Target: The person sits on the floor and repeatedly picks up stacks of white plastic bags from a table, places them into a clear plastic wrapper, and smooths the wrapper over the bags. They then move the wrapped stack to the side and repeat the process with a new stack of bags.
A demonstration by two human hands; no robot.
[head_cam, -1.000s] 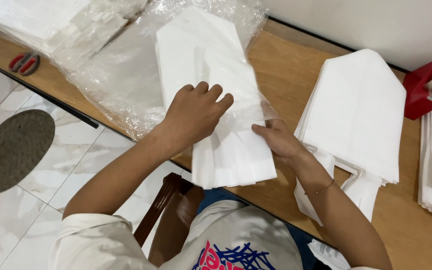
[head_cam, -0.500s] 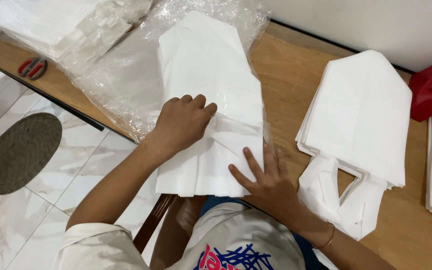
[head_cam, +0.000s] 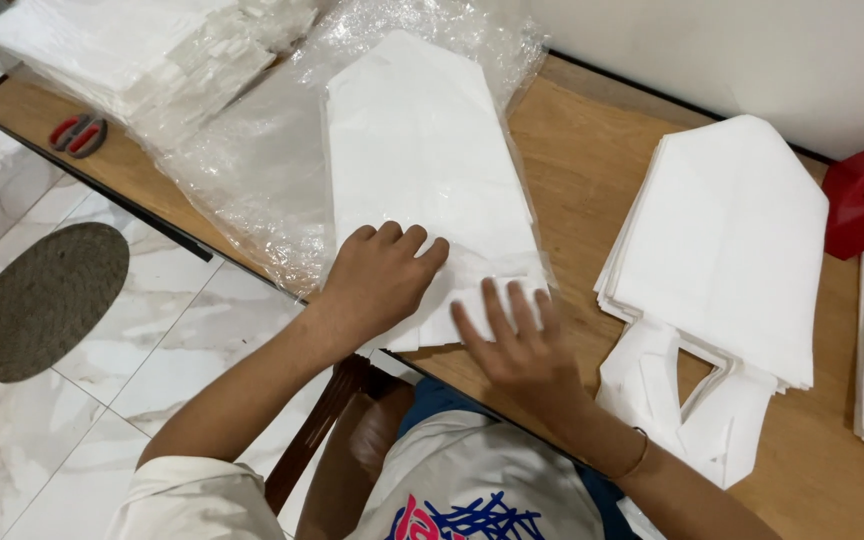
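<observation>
White folded garment lies flat on clear plastic sheet at near edge of wooden desk; we press left hand on its lower fold, fingers together, pinning it; right hand lies flat alongside, fingers spread, smoothing hem; finished stack waits well to right.

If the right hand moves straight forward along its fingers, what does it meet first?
The right hand already lies on the folded white bag. Straight on it would slide up that bag toward its pointed top.
</observation>
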